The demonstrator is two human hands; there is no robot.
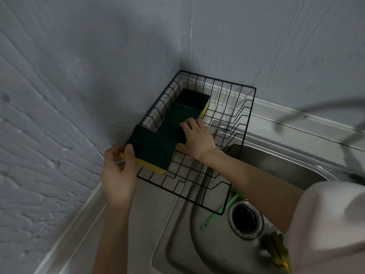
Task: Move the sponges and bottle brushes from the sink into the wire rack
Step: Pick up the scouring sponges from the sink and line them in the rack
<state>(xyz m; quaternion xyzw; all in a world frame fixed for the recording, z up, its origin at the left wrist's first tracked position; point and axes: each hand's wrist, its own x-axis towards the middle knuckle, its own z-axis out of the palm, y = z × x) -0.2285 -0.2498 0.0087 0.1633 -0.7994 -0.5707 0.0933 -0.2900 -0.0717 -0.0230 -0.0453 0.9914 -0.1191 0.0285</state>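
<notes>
A black wire rack (233, 155) stands in the corner, partly over the steel sink (217, 252). Three green-and-yellow sponges lie in a row along its left side: the farthest (192, 98), a middle one (183, 112), and a near one (170, 129). My right hand (197, 139) rests on that near sponge, fingers on top, thumb at its yellow edge. My left hand (118, 173) grips another green-and-yellow sponge (151, 148) at the rack's near left corner. A green bottle brush (221, 210) lies in the sink under the rack's edge. A yellowish brush (276, 252) lies at the sink's near right.
Grey-blue walls close off the left and the back. The sink drain (245, 219) sits right of the green brush. A blurred tap (316, 111) arcs across the upper right. My pale sleeve (327, 224) covers the lower right of the sink.
</notes>
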